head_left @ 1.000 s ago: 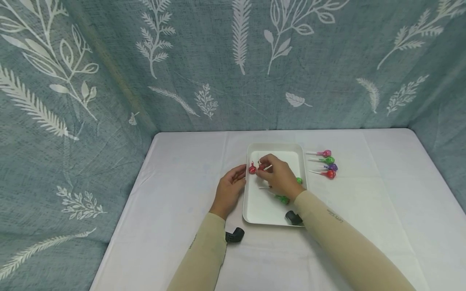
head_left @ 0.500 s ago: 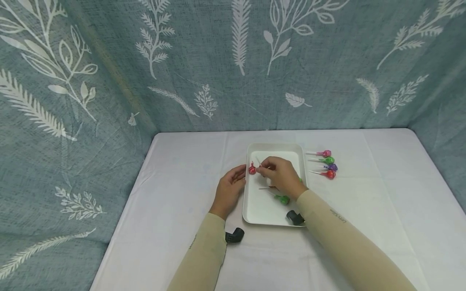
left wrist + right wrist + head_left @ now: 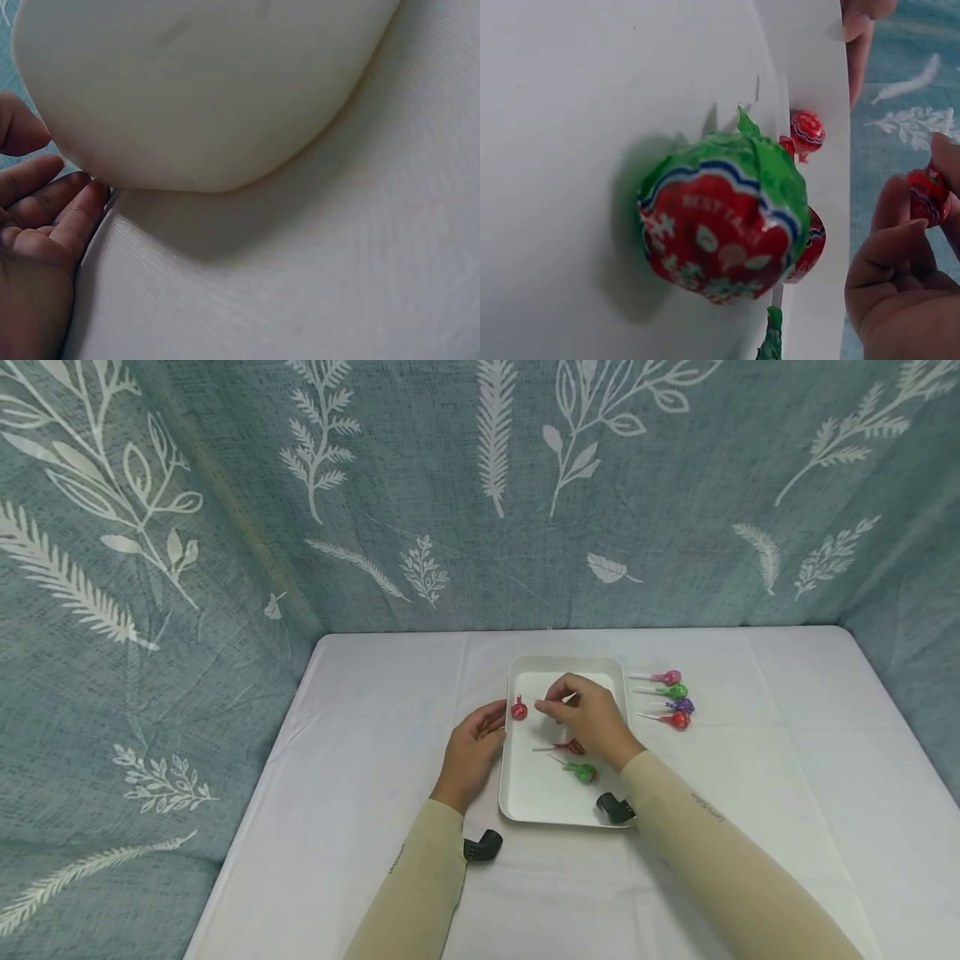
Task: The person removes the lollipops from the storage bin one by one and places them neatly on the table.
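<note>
My right hand point(image 3: 588, 714) is above the white tray point(image 3: 525, 806). Between its thumb and fingers it pinches a red-wrapped lollipop point(image 3: 928, 196), plain in the right wrist view but mostly hidden in the head view. My left hand point(image 3: 472, 752) rests at the tray's left wall, fingertips touching the rim, fingers loosely bent. Inside the tray lie a red lollipop point(image 3: 519, 708) by the left wall, a dark red lollipop point(image 3: 573, 746) with its stick pointing left, and a green lollipop point(image 3: 583, 772) nearer the front. A green-and-red wrapped lollipop point(image 3: 724, 217) looms close in the right wrist view.
Right of the tray, a column of lollipops lies with sticks leftward: pink point(image 3: 670, 677), green point(image 3: 677, 691), purple point(image 3: 682, 705) and red point(image 3: 679, 720). A white cloth point(image 3: 390, 693) covers the table. A patterned blue-green curtain point(image 3: 450, 485) stands behind.
My right hand has shifted slightly right, uncovering more of the dark red lollipop and hiding the green one near the tray's right wall. My left hand stays at the tray's edge.
</note>
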{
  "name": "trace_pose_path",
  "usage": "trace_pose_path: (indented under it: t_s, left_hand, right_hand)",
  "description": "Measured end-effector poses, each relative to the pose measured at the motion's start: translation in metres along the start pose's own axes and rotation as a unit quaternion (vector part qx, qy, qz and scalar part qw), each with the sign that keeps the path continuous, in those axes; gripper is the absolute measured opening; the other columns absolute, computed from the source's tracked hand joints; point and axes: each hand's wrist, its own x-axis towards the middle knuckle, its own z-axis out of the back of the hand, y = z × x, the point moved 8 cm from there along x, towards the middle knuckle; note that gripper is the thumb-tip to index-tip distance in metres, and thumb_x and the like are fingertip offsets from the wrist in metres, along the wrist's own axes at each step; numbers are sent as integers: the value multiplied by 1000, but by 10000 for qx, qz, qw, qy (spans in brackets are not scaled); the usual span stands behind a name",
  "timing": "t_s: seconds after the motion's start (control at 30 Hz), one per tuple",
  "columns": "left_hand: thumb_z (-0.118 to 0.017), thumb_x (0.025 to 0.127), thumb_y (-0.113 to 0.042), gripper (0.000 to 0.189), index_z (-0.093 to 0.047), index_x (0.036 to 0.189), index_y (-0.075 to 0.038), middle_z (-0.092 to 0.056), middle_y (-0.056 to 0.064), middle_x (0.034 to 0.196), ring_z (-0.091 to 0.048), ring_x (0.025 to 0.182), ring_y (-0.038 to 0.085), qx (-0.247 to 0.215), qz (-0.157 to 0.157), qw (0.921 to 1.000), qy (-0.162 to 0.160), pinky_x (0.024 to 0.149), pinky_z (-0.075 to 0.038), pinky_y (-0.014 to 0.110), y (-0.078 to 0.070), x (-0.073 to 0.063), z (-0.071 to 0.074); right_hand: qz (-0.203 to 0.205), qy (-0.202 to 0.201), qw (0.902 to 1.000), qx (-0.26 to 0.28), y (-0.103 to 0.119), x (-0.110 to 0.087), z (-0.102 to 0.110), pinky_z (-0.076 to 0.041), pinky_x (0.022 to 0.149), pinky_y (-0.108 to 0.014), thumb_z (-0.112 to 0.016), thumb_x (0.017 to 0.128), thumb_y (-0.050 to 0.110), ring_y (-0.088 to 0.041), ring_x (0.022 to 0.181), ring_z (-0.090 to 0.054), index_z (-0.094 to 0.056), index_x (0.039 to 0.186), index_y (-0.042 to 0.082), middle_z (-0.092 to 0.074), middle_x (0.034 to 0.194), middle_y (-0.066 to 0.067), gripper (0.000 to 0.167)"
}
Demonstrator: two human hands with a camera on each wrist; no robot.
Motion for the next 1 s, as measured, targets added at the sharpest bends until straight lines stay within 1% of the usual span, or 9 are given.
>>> trace_pose_path:
  t_s: [0.13, 0.23, 0.37, 0.47, 0.6, 0.83, 1.0]
  left_hand:
    - [-63, 103, -1, 47, -62, 150, 1, -66, 16, 147, -63, 135, 27, 2, 31, 10000, -4, 112, -52, 34, 0, -1, 0]
    - [-63, 104, -2, 47, -62, 150, 0, -66, 14, 147, -63, 135, 26, -11, 48, 10000, -11, 112, -52, 34, 0, -2, 0]
    - [-63, 104, -2, 47, -62, 150, 0, -66, 14, 147, -63, 135, 26, -11, 41, 10000, -4, 112, -52, 33, 0, -2, 0]
    - [-62, 104, -3, 47, -62, 151, 0, -66, 13, 147, -63, 135, 25, 10, 32, 10000, 5, 112, -52, 33, 0, -2, 0]
    - [-62, 103, -2, 48, -61, 151, 0, -65, 14, 148, -63, 136, 26, 3, 2, 10000, 31, 112, -52, 33, 0, -2, 0]
    - [-63, 103, -2, 47, -62, 150, 0, -65, 14, 148, -63, 136, 26, 93, 24, 10000, -24, 111, -52, 31, 0, -2, 0]
    - [-62, 103, -1, 47, -62, 149, 2, -65, 17, 148, -62, 137, 29, 22, -33, 10000, -1, 113, -51, 33, -1, -2, -1]
  right_hand:
    - [36, -9, 9999, -163, 1, -2, 3, -55, 78, -35, -83, 101, 19, -24, 92, -64, -77, 107, 13, -70, 108, -3, 10]
    - [125, -50, 9997, -218, 1, -3, 7, -56, 86, -38, -82, 100, 13, -26, 98, -64, -79, 113, 11, -68, 112, -6, 13]
    - [310, -98, 9992, -251, 3, -4, 12, -59, 91, -44, -80, 100, 6, -30, 102, -66, -79, 121, 6, -67, 117, -11, 21]
    - [323, -76, 9991, -257, 4, -7, 18, -59, 94, -47, -76, 102, 4, -31, 105, -66, -77, 127, 3, -66, 122, -13, 26]
    - [151, -70, 9997, -155, 1, -8, 26, -57, 93, -47, -73, 104, 6, -32, 109, -65, -74, 134, 3, -65, 128, -14, 30]
    - [-35, -117, 9999, 98, -2, -10, 39, -59, 90, -44, -72, 105, 7, -31, 109, -68, -69, 134, 0, -65, 133, -14, 30]
    - [-189, -185, 9994, 209, -6, -12, 47, -59, 83, -37, -72, 105, 8, -29, 105, -68, -70, 135, 1, -66, 134, -13, 31]
